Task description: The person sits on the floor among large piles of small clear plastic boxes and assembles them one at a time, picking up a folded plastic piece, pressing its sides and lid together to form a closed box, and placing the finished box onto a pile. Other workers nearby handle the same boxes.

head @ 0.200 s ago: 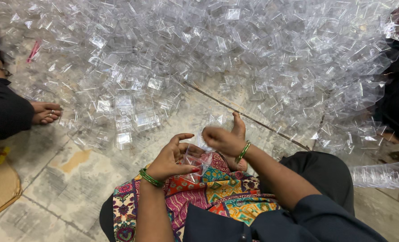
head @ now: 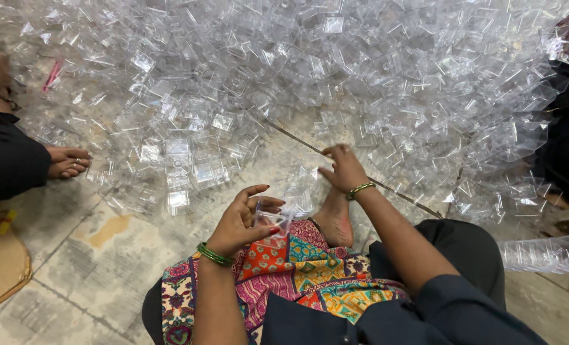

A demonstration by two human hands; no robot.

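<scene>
Hands (head: pixel 240 223) tip: we're pinching one clear piece (head: pixel 273 223) left-handed while our open right hand (head: pixel 343 169) is reaching the pile (head: pixel 310 76).

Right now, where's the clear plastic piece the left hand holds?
Head view, lower centre: the clear plastic piece is pinched in the left hand over the patterned cloth, beside the bare foot.

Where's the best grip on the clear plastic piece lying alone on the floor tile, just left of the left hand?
Probably by its two opposite side edges, coming straight down from above. The clear plastic piece lies flat on the tiled floor at the near edge of the heap, with bare tile on its near side, so fingers have room there. The left hand, holding another piece, is nearest.
</scene>
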